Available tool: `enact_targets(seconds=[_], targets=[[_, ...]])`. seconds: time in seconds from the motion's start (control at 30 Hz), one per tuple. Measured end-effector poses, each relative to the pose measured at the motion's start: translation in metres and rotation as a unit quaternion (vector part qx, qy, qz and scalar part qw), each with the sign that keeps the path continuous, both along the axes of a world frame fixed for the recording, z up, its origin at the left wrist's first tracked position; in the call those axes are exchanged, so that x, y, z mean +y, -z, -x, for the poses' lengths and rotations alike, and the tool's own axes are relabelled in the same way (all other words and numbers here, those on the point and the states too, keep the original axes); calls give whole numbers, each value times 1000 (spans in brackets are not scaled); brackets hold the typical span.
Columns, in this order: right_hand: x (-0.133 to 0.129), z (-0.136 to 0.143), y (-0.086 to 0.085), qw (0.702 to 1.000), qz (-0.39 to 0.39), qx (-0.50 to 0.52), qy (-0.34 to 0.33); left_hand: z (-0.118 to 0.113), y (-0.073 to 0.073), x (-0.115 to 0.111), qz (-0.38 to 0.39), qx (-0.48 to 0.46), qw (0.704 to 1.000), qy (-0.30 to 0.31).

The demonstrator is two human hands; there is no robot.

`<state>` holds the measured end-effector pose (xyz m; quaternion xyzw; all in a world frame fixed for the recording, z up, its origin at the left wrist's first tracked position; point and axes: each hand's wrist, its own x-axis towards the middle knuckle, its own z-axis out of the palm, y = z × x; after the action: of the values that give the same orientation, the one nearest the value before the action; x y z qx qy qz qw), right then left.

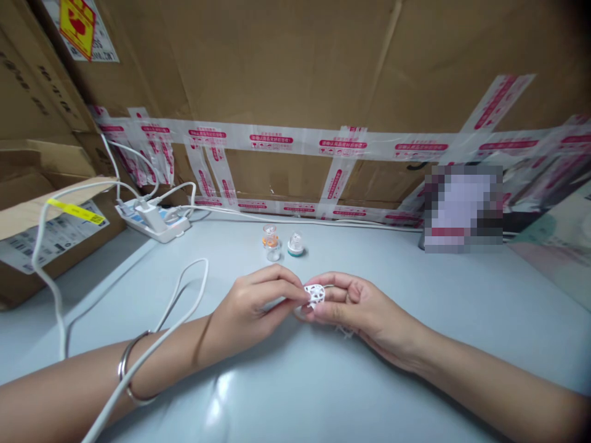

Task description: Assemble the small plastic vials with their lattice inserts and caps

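Observation:
Between both hands is a small white openwork plastic piece [316,294], round with cut-out holes. My left hand [258,304] pinches its left edge with thumb and fingertips, and a silver bangle circles that wrist. My right hand [355,301] holds it from the right between thumb and curled fingers. Some clear or pale material shows under the fingertips, too small to make out. Below my right hand lies another white lattice-like piece [345,331], partly covered by the hand. Farther back stand a small clear container with orange parts [270,242] and a clear dome-shaped one with a teal base [296,244].
A white power strip [154,218] with plugs sits at the back left. One white cable [138,363] loops across my left forearm. Taped cardboard boxes [286,61] wall off the back, with an open box [50,227] at left. A pixelated object [464,206] stands back right.

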<state>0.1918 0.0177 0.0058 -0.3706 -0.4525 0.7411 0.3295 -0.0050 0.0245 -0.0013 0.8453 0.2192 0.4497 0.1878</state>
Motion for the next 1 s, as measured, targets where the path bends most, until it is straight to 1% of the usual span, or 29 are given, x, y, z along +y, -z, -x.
enact_targets(seconds=[0.1, 0.2, 0.3, 0.37, 0.43, 0.5, 0.6, 0.7, 0.77, 0.83, 1.0], targets=[[-1, 2, 1, 999, -19, -27, 15, -2, -1, -1, 57, -26, 998, -8], [0, 2, 3, 999, -21, -31, 28, -5, -1, 0, 123, -46, 991, -18], [0, 2, 4, 999, 4, -23, 40, -6, 0, 3, 167, -54, 984, -25], [0, 2, 4, 998, 28, -19, 49, -6, 1, 5, 174, -57, 982, -38], [0, 2, 2, 997, 53, -14, 60, -4, 1, 7, 150, -55, 986, -57], [1, 2, 0, 995, 72, -11, 74, -2, 2, 6, 83, -41, 994, -64], [1, 1, -1, 992, 79, -10, 93, 1, 3, 3, -35, 8, 999, -36], [0, 1, 0, 994, 71, -14, 82, 2, 3, -1, -103, 53, 993, -25], [-1, 0, 1, 996, 65, -16, 61, 2, 3, -2, -129, 71, 989, -29], [-3, 1, 1, 997, 63, -15, 51, 2, 2, -1, -140, 83, 986, -33], [-6, 4, -1, 994, 79, 19, 71, 1, 0, -2, -152, 92, 983, -53]])
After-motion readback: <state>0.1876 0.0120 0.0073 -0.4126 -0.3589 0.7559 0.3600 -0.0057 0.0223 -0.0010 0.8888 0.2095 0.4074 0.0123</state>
